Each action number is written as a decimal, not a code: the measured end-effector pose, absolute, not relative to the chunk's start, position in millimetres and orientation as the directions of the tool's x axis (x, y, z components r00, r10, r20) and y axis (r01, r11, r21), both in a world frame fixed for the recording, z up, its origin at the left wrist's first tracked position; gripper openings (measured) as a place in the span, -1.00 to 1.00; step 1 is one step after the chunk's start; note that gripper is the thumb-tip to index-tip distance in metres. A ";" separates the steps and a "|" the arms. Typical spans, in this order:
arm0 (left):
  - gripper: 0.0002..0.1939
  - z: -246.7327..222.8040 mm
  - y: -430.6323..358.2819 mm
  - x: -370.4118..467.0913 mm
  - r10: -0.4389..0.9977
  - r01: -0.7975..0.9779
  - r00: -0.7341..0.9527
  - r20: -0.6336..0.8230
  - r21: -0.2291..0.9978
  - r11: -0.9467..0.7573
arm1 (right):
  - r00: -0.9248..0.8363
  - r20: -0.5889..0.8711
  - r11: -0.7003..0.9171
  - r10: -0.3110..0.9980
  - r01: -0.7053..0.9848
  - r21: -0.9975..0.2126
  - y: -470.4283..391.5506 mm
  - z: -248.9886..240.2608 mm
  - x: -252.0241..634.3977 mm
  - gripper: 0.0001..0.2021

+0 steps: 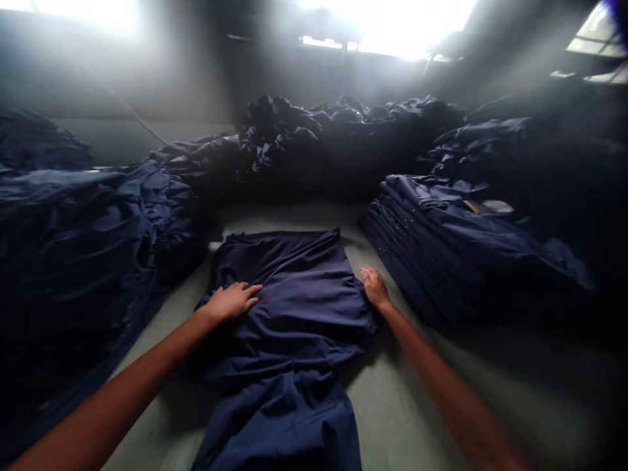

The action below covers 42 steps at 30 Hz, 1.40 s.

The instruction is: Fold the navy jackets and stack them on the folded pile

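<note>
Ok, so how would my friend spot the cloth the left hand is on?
Look for the pale surface between the tall, dark piles of fabric. On it lies a dark blue cloth, under the left hand and beside the right hand. Unlike its neighbours, it lies low and spread out.

There are two hands: one left hand (233, 302) and one right hand (374, 286). One spread dark-blue garment (299, 288) shows — whether the bluer cloth (289, 425) makes a second is unclear. I count one folded stack (417, 242), at least four looser heaps (304, 124) — their pieces too dark to number — one work surface (383, 418) and one pale scrap (494, 207).
</note>
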<state>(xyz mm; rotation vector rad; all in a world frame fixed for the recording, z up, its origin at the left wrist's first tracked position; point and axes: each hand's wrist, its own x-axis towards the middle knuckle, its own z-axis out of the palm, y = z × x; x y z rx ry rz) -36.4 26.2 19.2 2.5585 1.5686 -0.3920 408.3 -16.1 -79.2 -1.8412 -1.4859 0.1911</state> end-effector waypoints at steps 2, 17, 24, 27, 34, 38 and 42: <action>-0.48 37.5 29.2 -5.3 0.837 0.830 0.518 -0.176 -0.136 -0.542 | 0.293 0.332 -0.016 0.897 0.771 -0.637 -24.4 -82.9 414.2 -0.55; -0.49 -16.2 44.6 206.0 0.489 0.482 0.863 0.123 0.089 -0.872 | 0.341 0.409 0.038 0.846 0.728 -0.684 -31.3 -88.6 425.2 -0.57; -0.50 -42.1 39.2 210.2 0.538 0.508 0.809 0.237 0.179 -0.843 | 0.331 0.375 0.029 0.866 0.715 -0.698 -36.9 -78.9 417.3 -0.58; -0.50 -43.7 37.5 209.2 0.523 0.498 0.813 0.256 0.161 -0.852 | 0.305 0.355 0.023 0.884 0.729 -0.684 -38.6 -74.7 415.9 -0.59; -0.58 -46.5 38.6 211.1 0.398 0.389 0.872 0.283 0.092 -0.917 | 0.271 0.354 0.030 0.895 0.755 -0.655 -38.0 -81.4 422.8 -0.57; -0.66 -48.3 38.2 212.0 0.402 0.387 0.875 0.268 0.111 -0.915 | 0.235 0.379 0.065 0.895 0.772 -0.632 -35.0 -88.2 430.9 -0.58; -0.67 -51.3 41.0 215.0 0.393 0.380 0.879 0.271 0.101 -0.919 | 0.209 0.400 0.113 0.892 0.754 -0.646 -32.2 -89.9 435.8 -0.65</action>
